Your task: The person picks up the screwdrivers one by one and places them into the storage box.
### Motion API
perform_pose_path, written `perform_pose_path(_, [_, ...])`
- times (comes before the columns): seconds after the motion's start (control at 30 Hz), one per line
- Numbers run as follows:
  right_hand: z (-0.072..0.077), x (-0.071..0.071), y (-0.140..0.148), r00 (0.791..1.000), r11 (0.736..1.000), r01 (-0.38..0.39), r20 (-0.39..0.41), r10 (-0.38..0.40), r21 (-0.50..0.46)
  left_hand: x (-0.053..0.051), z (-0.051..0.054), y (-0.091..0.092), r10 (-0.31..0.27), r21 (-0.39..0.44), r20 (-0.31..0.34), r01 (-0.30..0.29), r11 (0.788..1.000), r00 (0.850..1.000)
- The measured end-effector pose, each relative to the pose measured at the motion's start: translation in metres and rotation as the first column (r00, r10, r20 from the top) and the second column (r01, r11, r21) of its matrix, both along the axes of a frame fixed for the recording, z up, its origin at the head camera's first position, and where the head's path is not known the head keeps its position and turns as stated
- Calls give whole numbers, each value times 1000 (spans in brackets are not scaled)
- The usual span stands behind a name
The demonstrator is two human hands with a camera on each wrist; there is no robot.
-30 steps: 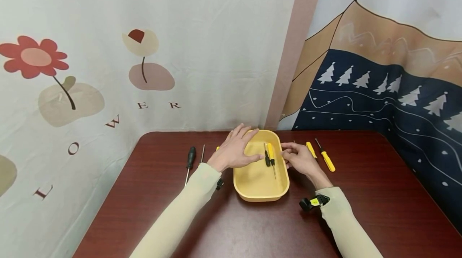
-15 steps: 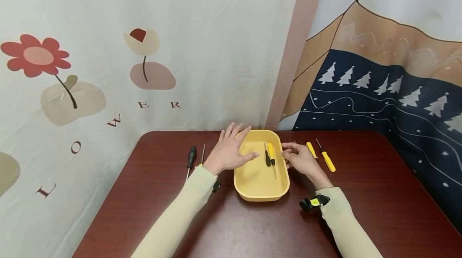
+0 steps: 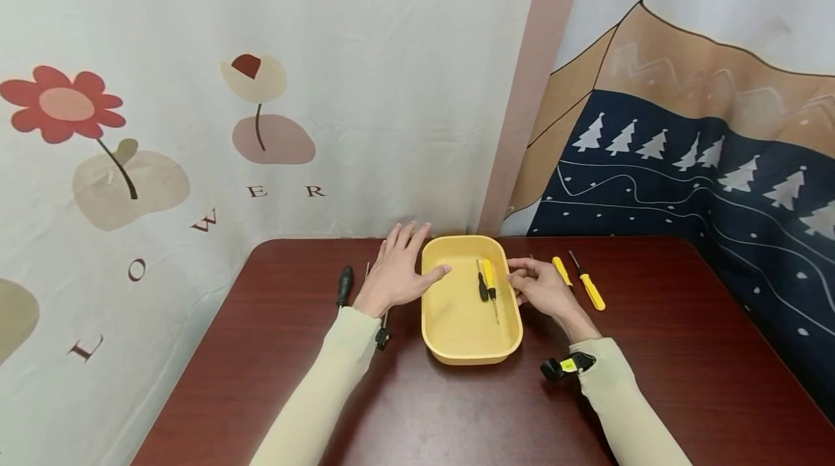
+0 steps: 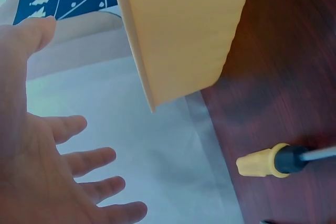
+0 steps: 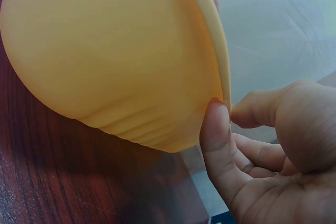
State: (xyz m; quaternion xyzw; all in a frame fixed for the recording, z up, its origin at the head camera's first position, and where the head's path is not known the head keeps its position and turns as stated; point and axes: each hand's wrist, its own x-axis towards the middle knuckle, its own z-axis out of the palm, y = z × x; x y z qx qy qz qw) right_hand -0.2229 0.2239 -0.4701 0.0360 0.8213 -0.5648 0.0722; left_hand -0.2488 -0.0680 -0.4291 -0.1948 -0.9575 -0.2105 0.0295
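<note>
A yellow plastic tray (image 3: 457, 335) stands on the table with two screwdrivers lying in it. One is a small black-handled screwdriver (image 3: 483, 288), the other a yellow-handled screwdriver (image 3: 488, 275). My right hand (image 3: 540, 286) pinches the tray's right rim between thumb and finger, seen closely in the right wrist view. My left hand (image 3: 396, 274) hovers left of the tray with fingers spread, holding nothing. Below it, a screwdriver with a yellow and black handle (image 4: 261, 162) lies on the table; in the head view that hand largely covers it.
A black-handled screwdriver (image 3: 345, 285) lies on the left of the dark red table (image 3: 457, 415). To the right are a yellow screwdriver (image 3: 591, 292) and another yellow handle (image 3: 562, 269), partly behind my right hand. A printed curtain (image 3: 391, 89) hangs along the far edge.
My left hand has moved left, from over the tray to beside it, uncovering the tray's left rim. My right hand and the tray have stayed put.
</note>
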Motion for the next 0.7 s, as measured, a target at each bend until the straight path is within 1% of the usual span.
perform_pose_path(0.07, [0, 0, 0, 1000, 1000, 0, -1, 0, -1, 0, -2, -3, 11, 23, -6, -11, 1000, 1000])
perform_pose_path(0.27, [0, 0, 0, 1000, 1000, -2, -13, 2, -10, -2, -4, -16, 59, 58, -2, -58, 997, 998])
perform_pose_path(0.47, [1, 0, -1, 1000, 1000, 1, 1, -1, -4, -2, -7, -34, 126, 113, 43, -130, 985, 991])
perform_pose_path(0.7, [1, 1, 1, 1000, 1000, -2, -6, 2, 8, -3, -14, -55, 183, 152, 99, -197, 969, 978])
